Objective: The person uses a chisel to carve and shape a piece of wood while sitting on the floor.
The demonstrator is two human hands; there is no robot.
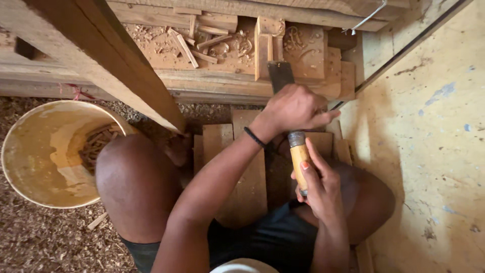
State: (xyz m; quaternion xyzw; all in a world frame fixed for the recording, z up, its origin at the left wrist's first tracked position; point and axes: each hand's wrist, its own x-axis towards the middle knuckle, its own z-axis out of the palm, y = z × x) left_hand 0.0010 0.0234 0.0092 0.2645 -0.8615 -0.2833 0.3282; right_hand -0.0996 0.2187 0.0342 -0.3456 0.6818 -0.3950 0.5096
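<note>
A wide chisel with a dark steel blade and a pale wooden handle points away from me at a carved wooden workpiece. My left hand wraps around the blade just above the metal collar, with a black band on its wrist. Lower down, my right hand grips the handle near its end. The blade's edge rests against an upright wooden block on the workpiece. Curled shavings lie around the cut.
A yellow bucket with wood scraps stands at the left on a sawdust-covered floor. A thick slanted beam crosses the upper left. My knees flank flat boards below. A yellowish wall rises at the right.
</note>
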